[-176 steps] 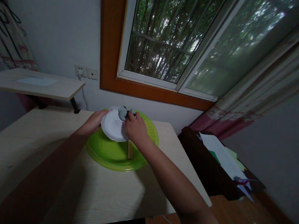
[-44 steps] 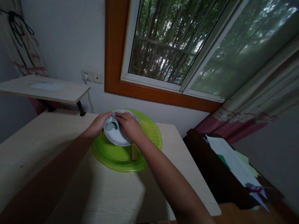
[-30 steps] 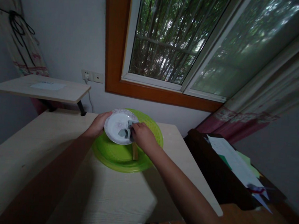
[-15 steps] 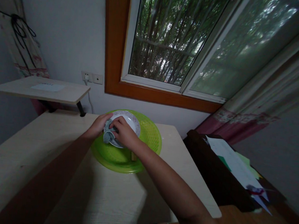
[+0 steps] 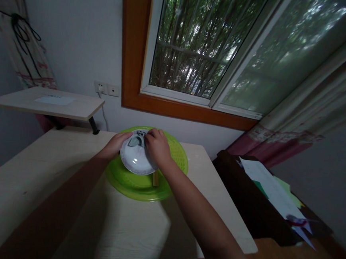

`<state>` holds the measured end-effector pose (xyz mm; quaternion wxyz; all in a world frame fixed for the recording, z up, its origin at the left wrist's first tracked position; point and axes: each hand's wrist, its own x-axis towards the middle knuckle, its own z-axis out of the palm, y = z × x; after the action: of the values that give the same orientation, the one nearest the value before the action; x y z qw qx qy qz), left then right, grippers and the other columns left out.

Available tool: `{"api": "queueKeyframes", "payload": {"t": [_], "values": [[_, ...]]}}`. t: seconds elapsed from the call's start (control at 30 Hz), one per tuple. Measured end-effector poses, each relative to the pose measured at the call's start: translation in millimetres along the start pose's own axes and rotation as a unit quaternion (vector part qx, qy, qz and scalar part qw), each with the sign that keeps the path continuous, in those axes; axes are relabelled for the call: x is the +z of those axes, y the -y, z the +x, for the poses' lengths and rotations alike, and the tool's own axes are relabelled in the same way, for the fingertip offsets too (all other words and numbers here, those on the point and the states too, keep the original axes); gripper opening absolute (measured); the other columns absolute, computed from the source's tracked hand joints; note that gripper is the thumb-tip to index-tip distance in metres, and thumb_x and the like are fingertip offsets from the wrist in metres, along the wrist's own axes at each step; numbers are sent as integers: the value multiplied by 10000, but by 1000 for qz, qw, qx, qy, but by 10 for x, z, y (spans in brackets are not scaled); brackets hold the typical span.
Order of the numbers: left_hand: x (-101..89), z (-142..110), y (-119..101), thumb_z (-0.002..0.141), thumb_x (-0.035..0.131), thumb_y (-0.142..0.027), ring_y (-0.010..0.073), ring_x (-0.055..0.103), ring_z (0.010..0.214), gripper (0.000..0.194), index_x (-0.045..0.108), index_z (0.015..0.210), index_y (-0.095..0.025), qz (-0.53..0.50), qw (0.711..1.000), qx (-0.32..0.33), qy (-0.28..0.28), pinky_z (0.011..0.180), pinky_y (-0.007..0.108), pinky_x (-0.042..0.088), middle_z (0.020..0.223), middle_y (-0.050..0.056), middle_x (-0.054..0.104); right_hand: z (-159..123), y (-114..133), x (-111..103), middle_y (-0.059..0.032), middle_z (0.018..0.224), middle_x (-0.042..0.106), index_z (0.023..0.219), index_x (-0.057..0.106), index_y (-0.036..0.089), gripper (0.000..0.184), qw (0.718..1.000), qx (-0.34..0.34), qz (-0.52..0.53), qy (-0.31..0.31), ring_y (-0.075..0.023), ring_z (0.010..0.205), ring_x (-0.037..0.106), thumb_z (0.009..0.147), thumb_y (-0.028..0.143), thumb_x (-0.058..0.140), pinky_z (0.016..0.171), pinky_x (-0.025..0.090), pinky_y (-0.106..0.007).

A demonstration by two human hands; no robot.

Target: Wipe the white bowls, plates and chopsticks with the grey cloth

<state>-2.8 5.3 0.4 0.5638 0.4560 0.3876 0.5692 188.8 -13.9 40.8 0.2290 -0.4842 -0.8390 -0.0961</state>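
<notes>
My left hand (image 5: 116,145) grips the left rim of a white plate (image 5: 136,160) with a patterned edge, thumb on top. The plate is held tilted over a round green plastic tray (image 5: 140,193). My right hand (image 5: 159,146) has its fingers closed on a crumpled grey-green cloth (image 5: 135,141), pressed against the plate's far inner side. Part of the cloth is hidden under the fingers. Below the plate, a bundle of wooden chopsticks (image 5: 156,179) lies in the tray, its far end covered by the plate and hand.
The tray stands on a pale wooden table (image 5: 132,226). A raised shelf (image 5: 81,108) with a paper sheet (image 5: 55,100) is at the left. Behind are a wall socket (image 5: 100,87) and a window. Papers (image 5: 270,189) lie on a dark brown surface at the right.
My right hand with the cloth has gone round the plate, from its right side to the left edge and now to the far side. My left hand keeps its hold, and the plate's tilt has changed.
</notes>
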Motion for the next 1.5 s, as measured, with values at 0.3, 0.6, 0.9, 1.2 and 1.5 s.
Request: {"api": "queueKeyframes", "payload": {"t": [0.3,0.6,0.9,1.2,1.5], "values": [[-35,-22,0,655,795,-513,266,676,772,415,773,814,-130,27,998,24,-59,711,330,499,837,102,772,-452,-186,-218,-137,1035,654,954,772,162,270,993,13,-82,83,-270,1030,528,977,253,520,908,421,-382],[-88,55,72,665,773,-512,250,669,705,425,757,843,-126,-15,998,24,-63,658,326,508,755,79,746,-591,50,-258,-67,1064,699,1283,667,228,321,970,-115,187,99,-182,1004,615,983,279,564,944,457,-319],[-26,41,-30,673,727,-467,259,646,825,296,712,680,-171,75,993,78,-49,788,339,509,760,75,725,-124,260,60,-61,1330,619,1295,656,243,351,966,-205,140,78,-205,1189,546,974,172,534,1058,402,-332],[-19,22,28,745,711,-491,272,674,922,392,757,889,-130,81,995,53,-12,887,375,499,982,119,770,-34,-41,-37,-107,1329,599,1298,636,186,336,993,-104,-31,38,-265,1173,493,1004,200,476,981,452,-367],[-55,-25,26,734,714,-581,268,676,843,495,760,899,-117,87,994,56,-46,775,338,507,863,100,771,-318,-279,-265,-144,1162,654,1063,737,153,264,988,-42,-89,119,-277,1074,534,978,162,488,939,444,-366]]}}
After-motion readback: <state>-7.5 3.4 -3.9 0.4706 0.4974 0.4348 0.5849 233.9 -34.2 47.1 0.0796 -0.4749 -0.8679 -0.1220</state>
